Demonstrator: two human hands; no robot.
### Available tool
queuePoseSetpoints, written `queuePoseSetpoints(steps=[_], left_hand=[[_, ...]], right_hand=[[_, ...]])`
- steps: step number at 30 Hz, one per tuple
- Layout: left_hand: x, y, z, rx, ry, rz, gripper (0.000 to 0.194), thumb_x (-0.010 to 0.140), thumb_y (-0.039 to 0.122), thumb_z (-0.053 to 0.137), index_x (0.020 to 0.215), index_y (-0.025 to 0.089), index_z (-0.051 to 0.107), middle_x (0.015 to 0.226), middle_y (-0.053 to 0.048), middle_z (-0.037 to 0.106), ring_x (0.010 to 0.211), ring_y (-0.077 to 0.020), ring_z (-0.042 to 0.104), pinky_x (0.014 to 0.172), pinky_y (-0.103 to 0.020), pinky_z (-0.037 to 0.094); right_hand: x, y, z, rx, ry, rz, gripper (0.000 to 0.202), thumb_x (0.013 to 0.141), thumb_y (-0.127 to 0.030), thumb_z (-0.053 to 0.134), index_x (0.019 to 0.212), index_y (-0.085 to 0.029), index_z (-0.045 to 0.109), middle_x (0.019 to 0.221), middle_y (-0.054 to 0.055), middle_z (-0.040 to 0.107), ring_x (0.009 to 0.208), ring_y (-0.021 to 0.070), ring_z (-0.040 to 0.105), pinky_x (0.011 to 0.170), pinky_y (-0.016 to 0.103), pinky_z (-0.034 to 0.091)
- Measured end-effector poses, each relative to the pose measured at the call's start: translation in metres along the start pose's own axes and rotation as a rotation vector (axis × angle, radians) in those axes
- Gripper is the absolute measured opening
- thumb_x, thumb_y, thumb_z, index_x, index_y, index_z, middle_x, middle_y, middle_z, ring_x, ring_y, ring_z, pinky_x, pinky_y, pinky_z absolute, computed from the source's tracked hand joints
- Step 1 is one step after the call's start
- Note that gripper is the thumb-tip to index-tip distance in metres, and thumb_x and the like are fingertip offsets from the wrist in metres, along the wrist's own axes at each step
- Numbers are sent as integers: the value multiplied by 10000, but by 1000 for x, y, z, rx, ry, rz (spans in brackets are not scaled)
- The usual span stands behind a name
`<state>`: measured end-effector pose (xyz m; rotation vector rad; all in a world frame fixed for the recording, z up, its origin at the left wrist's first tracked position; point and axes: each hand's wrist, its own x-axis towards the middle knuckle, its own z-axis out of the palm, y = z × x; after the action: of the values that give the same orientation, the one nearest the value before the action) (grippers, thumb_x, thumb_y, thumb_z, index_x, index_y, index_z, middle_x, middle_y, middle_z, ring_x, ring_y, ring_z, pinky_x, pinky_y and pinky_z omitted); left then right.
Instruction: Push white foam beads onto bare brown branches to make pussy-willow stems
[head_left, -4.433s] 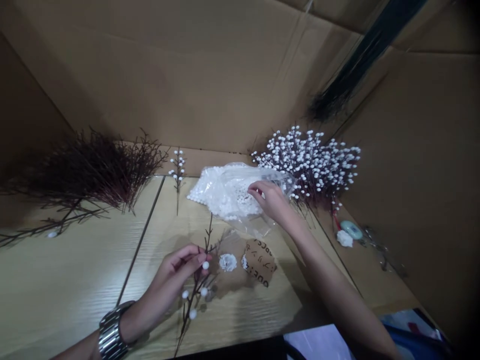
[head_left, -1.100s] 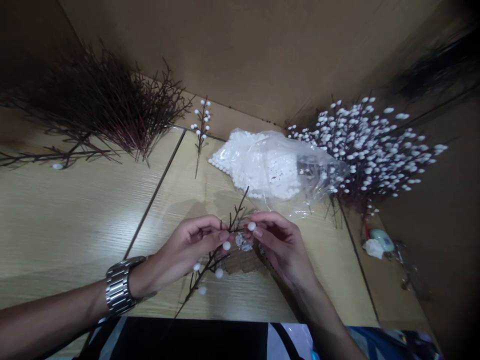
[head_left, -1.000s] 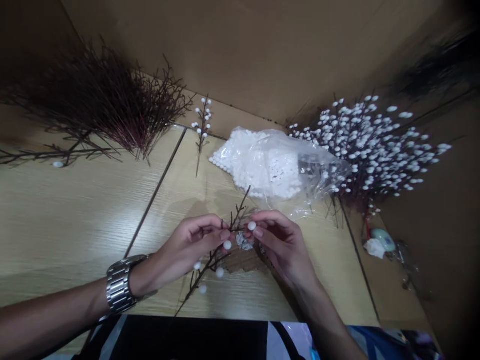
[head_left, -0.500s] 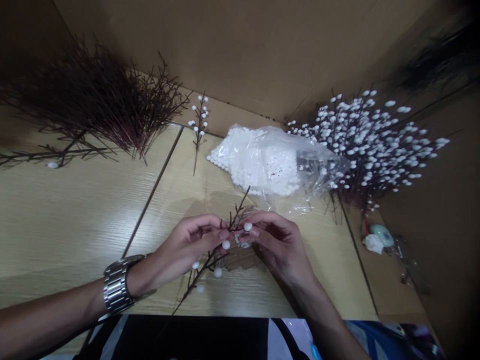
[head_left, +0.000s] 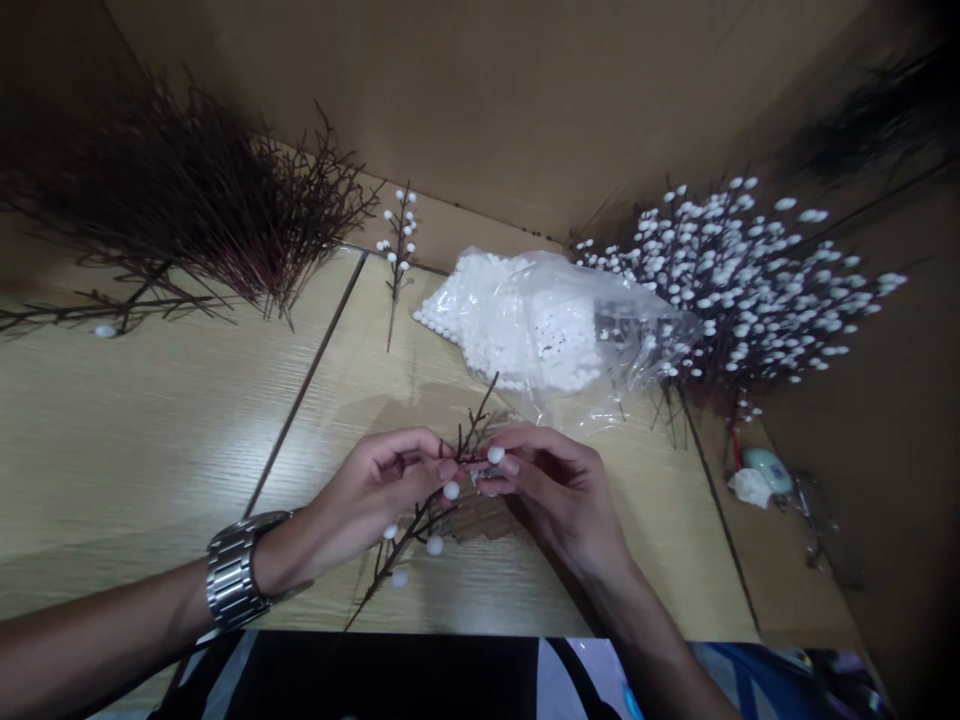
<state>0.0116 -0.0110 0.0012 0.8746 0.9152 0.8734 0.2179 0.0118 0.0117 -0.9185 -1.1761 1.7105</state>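
Note:
My left hand, with a metal watch on its wrist, pinches a brown artificial twig near its middle. The twig slants from lower left to upper right and carries several white balls on its lower side shoots. At the tip of one side shoot sits a white ball, and my right hand has its thumb and fingertips closed around it. Below the fingertips, something small and whitish on the table is partly hidden by the right hand.
Behind my hands lies a clear plastic bag of white balls. Bare brown twigs are heaped at left, and finished white-berry twigs at right. A single berried twig lies at the back. A pale green roundish object is at the right edge.
Both hands stay nearly in place on the twig. The right fingers have shifted slightly, and the whitish thing beneath them shows less than before.

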Motion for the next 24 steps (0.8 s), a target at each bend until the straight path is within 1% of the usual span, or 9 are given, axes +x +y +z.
queuePoseSetpoints(steps=[5,10,14,17,24], left_hand=[[1,0,0,-7,-14,-10,202,937,351,663,815,192,690,774,19,671,783,-111,612,712,-205,460],[1,3,0,15,-10,-3,174,948,323,648,842,197,705,786,19,673,793,-115,625,728,-208,471],[-1,5,1,21,-2,-15,166,949,312,640,848,196,702,784,19,678,764,-110,620,702,-203,467],[-2,5,1,27,-1,-7,160,950,301,638,845,197,699,800,20,677,779,-108,621,706,-195,467],[-1,10,4,2,11,-25,187,943,258,636,775,182,666,724,39,632,695,-90,578,657,-176,464]], right_hand=[[0,0,0,21,-4,12,189,888,-140,702,970,-291,781,930,-21,734,870,128,757,746,205,664],[0,0,1,20,-4,28,178,887,-148,704,967,-288,780,931,-17,742,874,139,764,717,194,666],[0,0,0,20,1,41,177,885,-148,706,967,-287,779,928,-16,745,872,141,765,689,177,662],[-1,0,0,23,-4,57,165,892,-156,702,966,-282,777,924,-14,745,855,137,765,674,170,660],[-2,-1,0,14,7,61,151,896,-169,703,975,-277,772,944,-5,735,878,155,767,677,189,667]])
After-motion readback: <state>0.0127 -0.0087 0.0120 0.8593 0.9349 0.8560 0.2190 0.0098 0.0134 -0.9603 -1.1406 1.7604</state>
